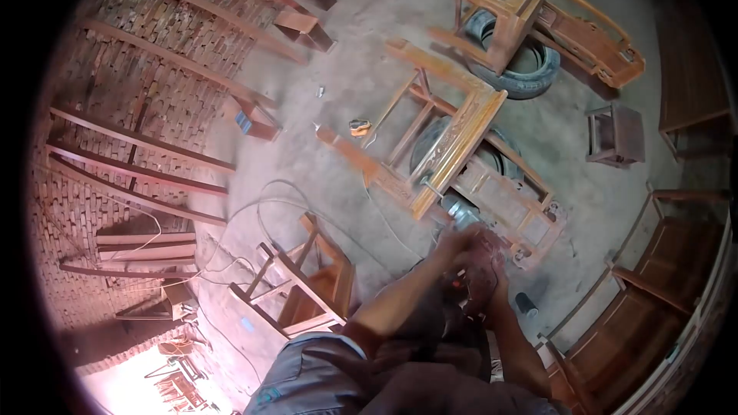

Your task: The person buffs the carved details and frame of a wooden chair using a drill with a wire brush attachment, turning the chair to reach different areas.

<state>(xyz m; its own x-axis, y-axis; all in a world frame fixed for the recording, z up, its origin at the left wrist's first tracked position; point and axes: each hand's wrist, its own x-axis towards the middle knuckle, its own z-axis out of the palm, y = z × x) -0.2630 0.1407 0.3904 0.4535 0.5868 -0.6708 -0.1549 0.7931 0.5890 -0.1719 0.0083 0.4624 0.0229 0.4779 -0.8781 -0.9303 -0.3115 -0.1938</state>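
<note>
A hand-held power tool (460, 212) with a silver metal nose and a reddish body is gripped in both hands. My left hand (459, 243) is wrapped round the body just behind the nose. Farther back, my right hand (493, 283) holds the rear of the body, its fingers partly hidden. The tool's thin shaft reaches the carved edge of a wooden chair (461, 150), which lies tipped over on the floor; whether it touches the wood I cannot tell. Under the chair shows a tyre (430, 142). An openwork carved backrest (503, 204) extends beside the tool.
Another tipped chair (523, 11) rests on a tyre (538, 77) beyond. A small stool (615, 134) and a wooden bench (661, 269) stand to the right. A chair (307, 284) and loose cable (265, 204) lie at left. A dark cup-like object (526, 305) is near my right arm.
</note>
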